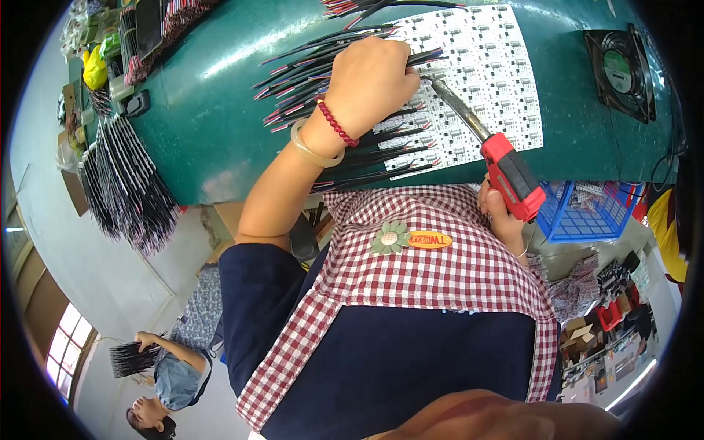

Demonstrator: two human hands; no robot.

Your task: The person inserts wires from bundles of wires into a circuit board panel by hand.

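Observation:
My left hand (374, 77), with a red beaded bracelet and a pale bangle at the wrist, is closed over black cables (425, 57) whose ends stick out beyond the knuckles. Its fingertips are mostly hidden beneath the hand. Below it lies a white sheet of small printed circuit boards (499, 66), with several rows of black cables along its left side. Grasped in my right hand (502, 216) is a red and black soldering gun (513, 176). The gun's metal tip slants up to the left, close beside my left fingers, over the sheet.
A black fan (622, 73) stands at the right of the green table (220, 95). Bundled cables (125, 183) hang over the left edge. Below the table at right is a blue crate (587, 220). Another person (180, 367) at lower left holds a dark cable bundle.

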